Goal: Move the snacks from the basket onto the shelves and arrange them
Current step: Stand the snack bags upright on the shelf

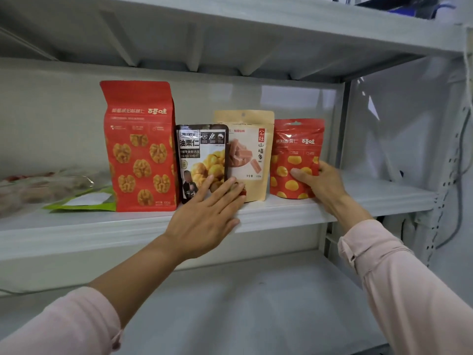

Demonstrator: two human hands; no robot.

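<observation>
Several snack bags stand upright in a row on the middle shelf point(281, 213). From left: a tall red walnut bag point(139, 147), a black chestnut pouch point(201, 155), a tan hawthorn-strip pouch point(252, 155) and a small red chestnut pouch point(297, 149). My left hand point(207, 216) lies flat with straight fingers against the lower front of the black pouch and the foot of the tan one. My right hand point(320, 183) grips the small red pouch at its lower right, thumb across the front. The basket is out of view.
A green-edged flat packet point(84, 202) and clear wrapped packets point(38, 185) lie on the shelf's left part. Another shelf board point(230, 303) runs below and one above point(256, 29). A perforated upright post point(440, 201) and clear plastic sheeting point(399, 119) close the right side.
</observation>
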